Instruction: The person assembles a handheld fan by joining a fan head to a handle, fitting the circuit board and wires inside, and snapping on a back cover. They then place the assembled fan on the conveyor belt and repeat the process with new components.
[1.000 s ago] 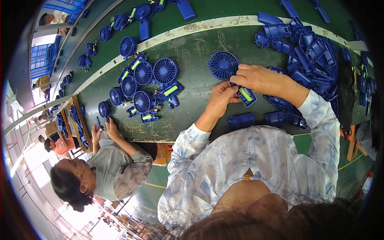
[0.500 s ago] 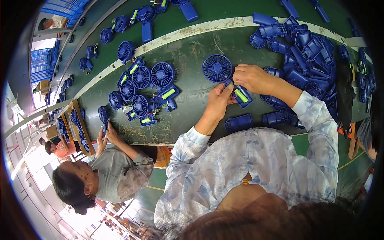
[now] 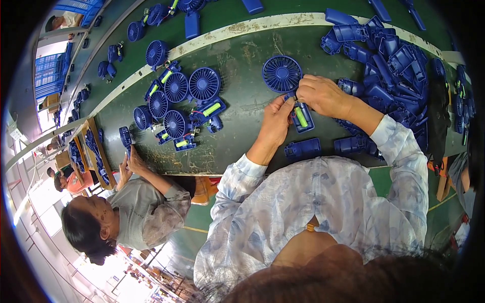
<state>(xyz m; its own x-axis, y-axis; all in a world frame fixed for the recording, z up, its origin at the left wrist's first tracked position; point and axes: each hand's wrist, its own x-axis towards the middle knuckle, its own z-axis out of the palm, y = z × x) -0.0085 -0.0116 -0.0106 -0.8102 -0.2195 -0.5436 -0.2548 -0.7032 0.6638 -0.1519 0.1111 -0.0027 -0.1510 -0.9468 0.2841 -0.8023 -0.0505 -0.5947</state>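
A blue handheld fan (image 3: 282, 74) is between my hands over the green bench, its round grille pointing away from me. Its open handle half (image 3: 309, 124) extends toward me, with a bright green battery cell (image 3: 301, 116) and thin wires inside. My left hand (image 3: 276, 119) is closed, pinching the fan at the neck just below the grille. My right hand (image 3: 322, 96) has its fingers bent onto the neck from the other side; the fingertips partly hide the joint. Near my body lies a loose blue handle shell (image 3: 302, 148).
A heap of blue handle shells (image 3: 389, 65) covers the right of the bench. Several fans with green cells (image 3: 176, 101) lie grouped to the left. A pale rail (image 3: 242, 29) crosses the far side. At far left a co-worker (image 3: 146, 212) holds another fan (image 3: 125, 136).
The fan has turned slightly, its handle now pointing more straight toward me. My right hand has come a little lower along the fan's neck. The whole view has shifted slightly.
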